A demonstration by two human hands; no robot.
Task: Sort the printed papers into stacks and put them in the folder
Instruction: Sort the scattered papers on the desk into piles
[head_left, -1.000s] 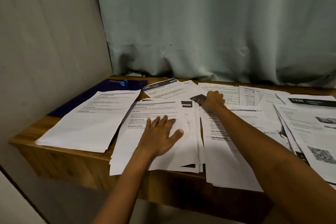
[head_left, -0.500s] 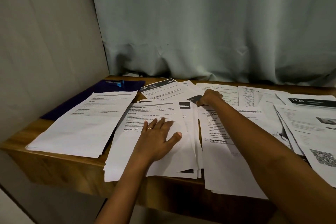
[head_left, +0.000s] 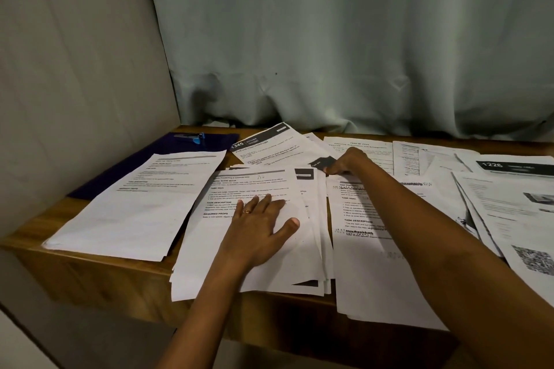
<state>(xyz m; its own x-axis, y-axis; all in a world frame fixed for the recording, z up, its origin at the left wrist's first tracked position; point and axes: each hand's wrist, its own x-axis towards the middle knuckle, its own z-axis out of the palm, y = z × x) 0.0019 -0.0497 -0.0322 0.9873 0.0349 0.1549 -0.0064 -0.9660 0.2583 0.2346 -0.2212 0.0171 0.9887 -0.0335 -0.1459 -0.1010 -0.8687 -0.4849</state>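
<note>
- The left hand (head_left: pixel 260 228) lies flat on the middle stack of papers (head_left: pixel 209 263), palm down. Its fingers are straight and slightly spread, with the thumb out to the side, so it presses on the stack and grips nothing.
- A ring (head_left: pixel 247 212) sits on one finger of that hand.
- The middle stack is fanned unevenly, and its near edge hangs over the front of the wooden table (head_left: pixel 90 272).
- The right hand (head_left: pixel 349 162) reaches further back, fingers curled down at the dark corner of a sheet (head_left: pixel 325 162). I cannot tell whether the fingers actually pinch that corner or only rest on it.
- The right forearm crosses above another stack (head_left: pixel 365 272), which lies just right of the middle one and also overhangs the table front.
- A left stack (head_left: pixel 135 213) lies apart from the middle one, at an angle, partly covering a dark blue folder (head_left: pixel 126 168).
- The folder lies flat at the table's back left corner, next to the wall (head_left: pixel 75 54), with a blue and silver clip (head_left: pixel 190 137) at its far end. No papers are inside it; they only lie on top.
- A sheet headed "1345" (head_left: pixel 269 147) lies tilted behind the middle stack.
- More printed sheets (head_left: pixel 359 148) spread along the back, and a loose heap (head_left: pixel 509 213) fills the right side, one with a dark header reading "1226" (head_left: pixel 515 166).
- A pale green curtain (head_left: pixel 329 39) hangs behind the table.
</note>
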